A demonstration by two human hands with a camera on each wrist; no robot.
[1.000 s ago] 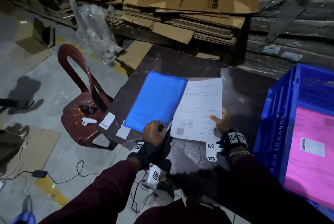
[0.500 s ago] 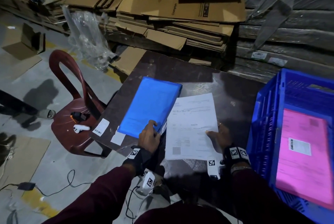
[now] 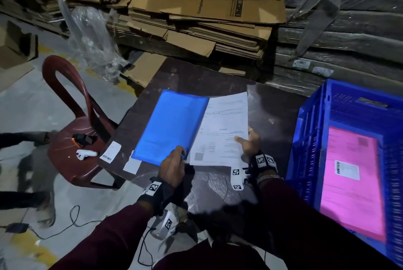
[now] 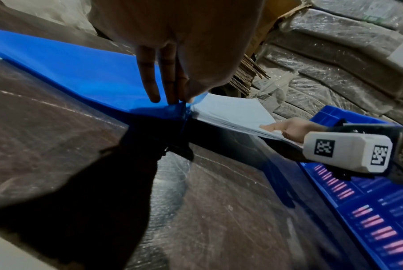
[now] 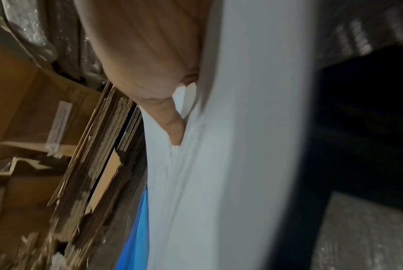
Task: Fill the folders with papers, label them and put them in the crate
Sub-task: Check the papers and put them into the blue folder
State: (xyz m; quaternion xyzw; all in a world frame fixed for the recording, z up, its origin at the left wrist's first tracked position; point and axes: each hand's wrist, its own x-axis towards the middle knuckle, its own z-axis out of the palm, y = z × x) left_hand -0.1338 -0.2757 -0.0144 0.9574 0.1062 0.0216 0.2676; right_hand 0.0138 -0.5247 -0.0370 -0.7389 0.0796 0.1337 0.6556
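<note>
Blue plastic folder (image 3: pixel 172 127) at centre frame: we are pinching its near corner open with our left hand (image 3: pixel 173 166) while our right hand (image 3: pixel 248 144) is gripping the white printed papers (image 3: pixel 222 130) to slide them in.

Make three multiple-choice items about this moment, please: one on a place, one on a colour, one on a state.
1. Where does the pink folder lie?
A. on the chair
B. in the blue crate
C. on the floor

2. What colour is the folder on the table?
A. blue
B. green
C. yellow

3. What does the right hand do?
A. hangs idle
B. holds the white papers
C. holds a pen

Answers:
1 B: the pink folder lies inside the blue crate.
2 A: the folder gripped by the left hand is blue.
3 B: the right hand grips the white papers at their edge.
</note>
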